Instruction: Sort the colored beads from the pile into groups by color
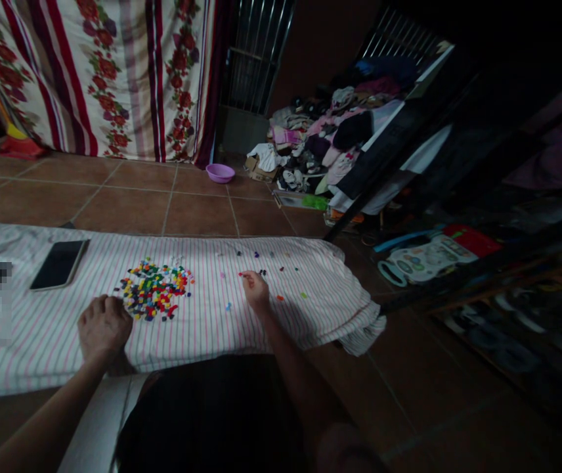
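A pile of small toy building bricks (150, 289) in many colours lies on a striped cloth (202, 341). At the pile's near left edge, my left hand (104, 325) rests on the cloth with its fingers curled in; I see nothing in it. Right of the pile, my right hand (256, 289) pinches a tiny red brick (240, 274) between thumb and finger, just above the cloth. Single bricks lie spread around that hand, among them a light blue brick (228, 307), an orange brick (280, 298), a lime green brick (304, 295) and a pink brick (222, 275).
A dark-screened phone (59, 265) lies left of the pile. Beyond the cloth, a purple basin (220, 173) stands on the tiled floor near a flowered curtain (136, 79). A heap of clothes (330, 138) and a black metal post (360, 210) are to the right.
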The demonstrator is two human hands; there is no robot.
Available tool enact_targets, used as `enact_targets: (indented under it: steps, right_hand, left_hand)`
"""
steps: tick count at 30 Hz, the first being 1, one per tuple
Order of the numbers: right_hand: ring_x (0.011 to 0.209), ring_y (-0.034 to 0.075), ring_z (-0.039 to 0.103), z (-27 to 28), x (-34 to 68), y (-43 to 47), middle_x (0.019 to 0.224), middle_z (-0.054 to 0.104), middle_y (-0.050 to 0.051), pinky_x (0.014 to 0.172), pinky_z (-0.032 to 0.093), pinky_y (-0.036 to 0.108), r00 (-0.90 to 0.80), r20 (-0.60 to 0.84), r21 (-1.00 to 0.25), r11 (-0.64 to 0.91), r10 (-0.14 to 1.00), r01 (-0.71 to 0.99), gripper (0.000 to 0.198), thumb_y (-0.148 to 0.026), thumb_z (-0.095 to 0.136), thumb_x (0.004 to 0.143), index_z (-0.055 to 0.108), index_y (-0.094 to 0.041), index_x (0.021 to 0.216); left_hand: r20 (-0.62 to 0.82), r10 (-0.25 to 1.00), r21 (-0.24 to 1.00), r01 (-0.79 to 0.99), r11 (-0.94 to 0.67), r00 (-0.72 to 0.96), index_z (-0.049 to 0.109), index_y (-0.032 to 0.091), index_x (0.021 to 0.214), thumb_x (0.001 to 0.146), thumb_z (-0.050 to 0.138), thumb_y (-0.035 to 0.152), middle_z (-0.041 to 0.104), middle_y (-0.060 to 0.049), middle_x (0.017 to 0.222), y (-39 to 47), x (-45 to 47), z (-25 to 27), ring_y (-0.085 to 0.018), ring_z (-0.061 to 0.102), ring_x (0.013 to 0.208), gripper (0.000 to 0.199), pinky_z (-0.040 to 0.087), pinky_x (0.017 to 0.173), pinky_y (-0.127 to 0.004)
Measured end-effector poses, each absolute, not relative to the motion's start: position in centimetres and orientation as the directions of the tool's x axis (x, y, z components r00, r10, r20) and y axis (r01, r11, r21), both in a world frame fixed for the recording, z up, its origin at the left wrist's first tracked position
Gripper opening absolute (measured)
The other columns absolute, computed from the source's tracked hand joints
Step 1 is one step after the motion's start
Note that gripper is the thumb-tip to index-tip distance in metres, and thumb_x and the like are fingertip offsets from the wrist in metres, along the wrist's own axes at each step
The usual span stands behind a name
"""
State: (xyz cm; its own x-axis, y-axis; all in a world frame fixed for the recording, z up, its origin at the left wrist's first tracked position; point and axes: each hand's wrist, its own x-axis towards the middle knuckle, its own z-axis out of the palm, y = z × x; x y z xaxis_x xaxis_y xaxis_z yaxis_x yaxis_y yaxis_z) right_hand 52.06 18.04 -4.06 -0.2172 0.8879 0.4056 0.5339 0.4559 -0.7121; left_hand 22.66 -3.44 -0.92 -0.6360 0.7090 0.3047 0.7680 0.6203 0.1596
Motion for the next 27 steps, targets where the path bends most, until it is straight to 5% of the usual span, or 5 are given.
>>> enact_targets:
  steps: [10, 27]
  right_hand:
    - [0.088, 0.021, 0.065, -2.7, 60.4, 23.0, 0.09, 0.071, 0.011, 0.083, 0.047, 0.028, 0.072, 0.293, -0.524, 0.097, 0.953, 0.846, 0.03, -0.015, 0.046, 0.08, 0.071, -0.013, 0.096]
    - [0.088, 0.017, 0.066, -1.7, 61.4, 25.1, 0.093, 0.072, 0.007, 0.078, 0.045, 0.024, 0.098, 0.19, -0.376, -0.02, 0.977, 0.926, 0.025, -0.011, 0.049, 0.085, 0.071, -0.017, 0.095]
  left_hand:
    - [0.345, 0.707, 0.164, 0.781, 0.603, -0.618, 0.059, 0.012, 0.102, 0.091, 0.036, 0.027, 0.06, -0.017, 0.109, -3.6, 22.6, -1.4, -0.03, 0.055, 0.104, 0.03, 0.04, 0.087, -0.042]
    - [0.346, 0.712, 0.129, 0.782, 0.609, -0.611, 0.059, 0.013, 0.102, 0.093, 0.035, 0.027, 0.061, -0.016, 0.112, -3.4, 22.7, -1.4, -0.029, 0.056, 0.103, 0.029, 0.041, 0.088, -0.041]
